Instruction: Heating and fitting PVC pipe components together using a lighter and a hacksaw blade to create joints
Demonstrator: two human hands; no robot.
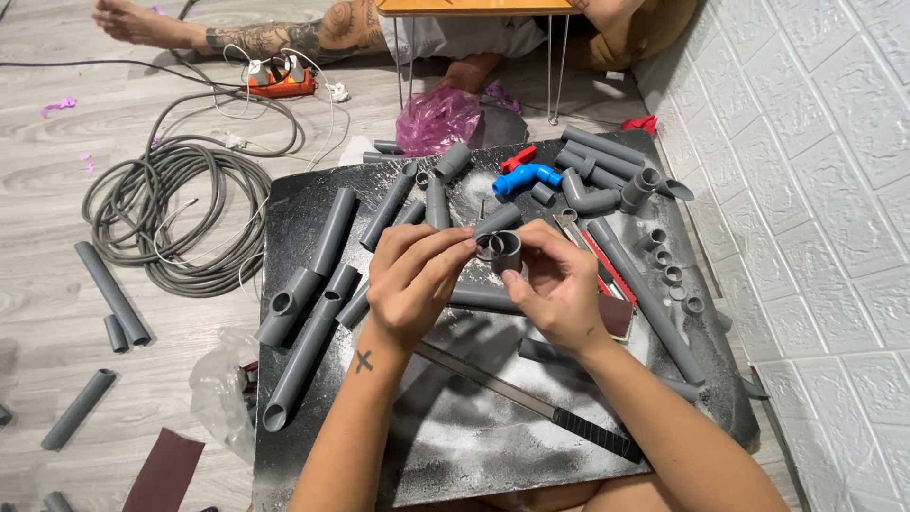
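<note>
We are pinching a short grey plastic pipe ring [505,251] between both hands, left hand [415,280] and right hand [559,289] closing their grip on its rim, open bore facing us.

We note a short grey matt plastic pipe piece [505,250]. The black board [455,446] looks rough, dusted with white powder. The pale wood-grain floor [57,256] looks smooth.
</note>
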